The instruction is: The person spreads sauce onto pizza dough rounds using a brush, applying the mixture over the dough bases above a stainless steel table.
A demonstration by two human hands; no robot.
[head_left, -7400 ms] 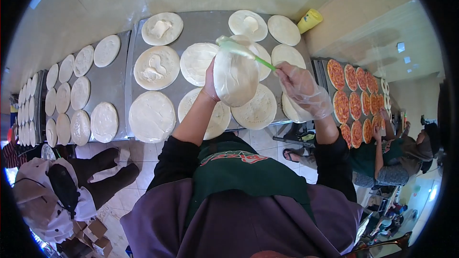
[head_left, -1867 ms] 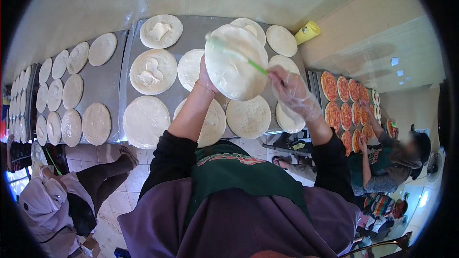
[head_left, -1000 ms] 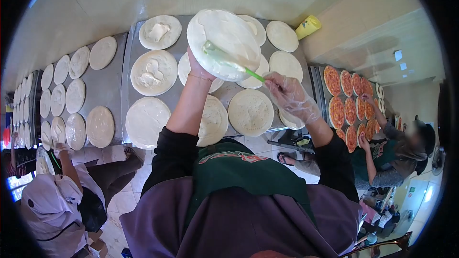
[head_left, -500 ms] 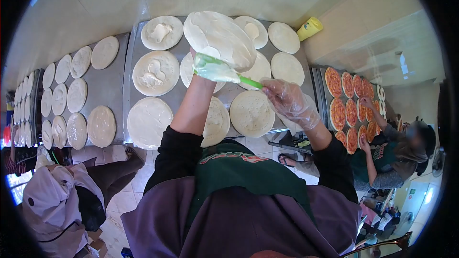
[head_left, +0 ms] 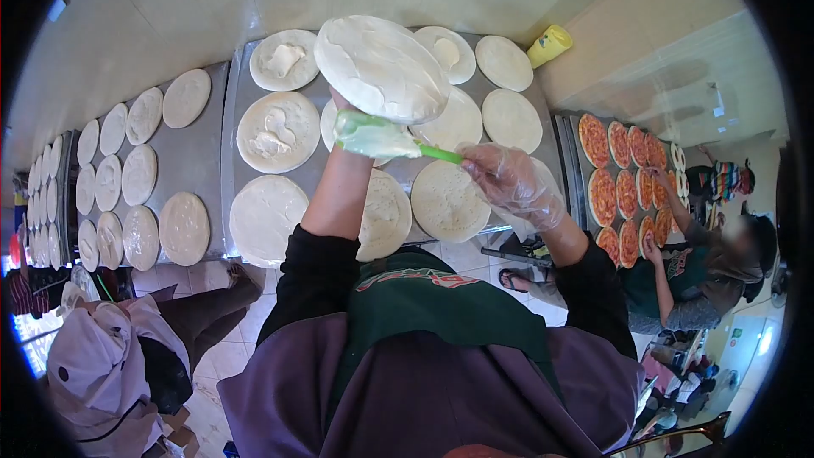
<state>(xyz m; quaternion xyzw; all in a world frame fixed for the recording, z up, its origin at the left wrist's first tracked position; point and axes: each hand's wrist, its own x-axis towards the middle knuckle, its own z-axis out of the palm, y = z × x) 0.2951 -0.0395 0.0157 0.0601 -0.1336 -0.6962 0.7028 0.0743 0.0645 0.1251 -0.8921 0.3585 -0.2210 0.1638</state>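
Observation:
A round dough base point(head_left: 381, 66), coated with white cream, is held up and tilted above the metal table point(head_left: 231, 131). My left hand point(head_left: 339, 100) supports it from below, its fingers mostly hidden under the dough. My right hand point(head_left: 513, 182), in a clear plastic glove, is closed on the handle of a green spatula point(head_left: 373, 136). White cream coats the spatula's blade, which lies over my left wrist near the dough's lower edge. Beneath are several dough rounds, one with a dollop of cream point(head_left: 275, 131) and another spread with cream point(head_left: 269, 216).
Left stand more trays of dough rounds point(head_left: 184, 227), with a person in a light top point(head_left: 102, 360) beside them. A yellow container point(head_left: 549, 46) is at the back right. Further right, a co-worker point(head_left: 704, 276) reaches over red-topped rounds point(head_left: 594, 140). A wall runs behind the table.
The held dough has shifted up and left and tilted since the earliest frame. The spatula has come off its surface and moved down-left beside its lower edge. Both hands keep their hold.

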